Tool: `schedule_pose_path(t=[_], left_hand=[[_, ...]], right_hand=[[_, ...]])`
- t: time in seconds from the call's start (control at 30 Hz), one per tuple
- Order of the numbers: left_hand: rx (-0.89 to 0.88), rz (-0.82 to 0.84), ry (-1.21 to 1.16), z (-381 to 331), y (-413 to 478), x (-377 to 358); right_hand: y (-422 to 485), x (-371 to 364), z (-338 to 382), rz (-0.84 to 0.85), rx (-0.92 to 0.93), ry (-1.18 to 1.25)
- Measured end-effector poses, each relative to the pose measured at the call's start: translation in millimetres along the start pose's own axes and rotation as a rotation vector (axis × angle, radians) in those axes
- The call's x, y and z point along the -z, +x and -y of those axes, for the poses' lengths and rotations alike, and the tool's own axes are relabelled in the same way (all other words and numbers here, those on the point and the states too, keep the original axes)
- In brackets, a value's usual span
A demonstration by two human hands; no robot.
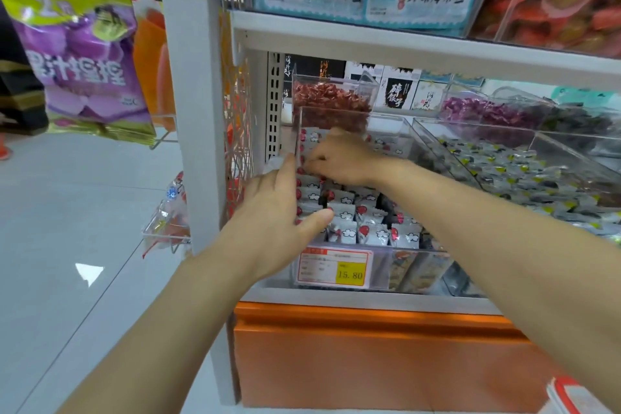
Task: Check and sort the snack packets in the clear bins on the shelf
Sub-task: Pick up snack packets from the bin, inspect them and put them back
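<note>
Shop aisle, grey tile floor (67, 212). At the left end of the white shelf (369, 301) is a clear bin (381, 270) full of red-white snack packets (369, 232). Left hand (279, 212): fingers straight along the bin's left wall. Right hand (339, 158): back left corner, fingers curled into the packets, grip not discernible. Upright post (195, 111) just left of the bin.

Clear glossy plastic bin (353, 265); shiny, probably foil, packets (346, 232).

White-and-red snack packets (349, 212) in clear bin (381, 267).
Standing mostly upright in rows, filling the bin up to its front wall.
</note>
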State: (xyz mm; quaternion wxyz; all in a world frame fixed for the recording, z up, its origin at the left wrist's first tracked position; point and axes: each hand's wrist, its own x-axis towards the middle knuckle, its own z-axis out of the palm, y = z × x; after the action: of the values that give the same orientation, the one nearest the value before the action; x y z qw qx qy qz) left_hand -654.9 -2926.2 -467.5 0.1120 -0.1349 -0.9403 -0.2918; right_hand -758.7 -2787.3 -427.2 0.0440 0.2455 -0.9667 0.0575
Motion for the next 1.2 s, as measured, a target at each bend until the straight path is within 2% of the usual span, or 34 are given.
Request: schedule_pose_path(t=[0.1, 0.2, 0.43, 0.53, 0.63, 0.7, 0.77, 0.83, 0.97, 1.03, 1.2], left_hand=[[0.001, 0.012, -0.011, 0, 0, 0], [-0.008, 0.011, -0.025, 1, 1, 1], [0.004, 0.016, -0.043, 0, 1, 1], [0.003, 0.006, -0.039, -1, 1, 1], [0.002, -0.005, -0.038, -2, 1, 2], [0.006, -0.025, -0.031, -2, 0, 4], [0.018, -0.069, -0.025, -4, -2, 5], [0.012, -0.158, -0.027, -7, -3, 6], [-0.068, -0.413, -0.034, -13, -6, 11], [-0.108, -0.453, -0.087, -17, -9, 13], [-0.124, -0.322, -0.220, -30, -17, 3]], right_hand=[[6, 9, -4, 0.008, -0.056, 0.243], [19, 12, -14, -0.147, -0.099, 0.388], [44, -8, -19, -0.196, 0.008, -0.055], [48, -10, -15, -0.211, 0.015, -0.107], [46, 0, -12, -0.284, 0.012, 0.110], [36, 10, -10, -0.409, -0.021, 0.326], [20, 17, -8, -0.564, -0.055, 0.416], [0, 22, -7, -0.701, -0.118, 0.487], [-51, 23, -3, -0.926, -0.233, 0.786], [-81, 19, -1, -0.928, -0.281, 0.916], [-143, 1, -2, -0.783, -0.413, 1.231]])
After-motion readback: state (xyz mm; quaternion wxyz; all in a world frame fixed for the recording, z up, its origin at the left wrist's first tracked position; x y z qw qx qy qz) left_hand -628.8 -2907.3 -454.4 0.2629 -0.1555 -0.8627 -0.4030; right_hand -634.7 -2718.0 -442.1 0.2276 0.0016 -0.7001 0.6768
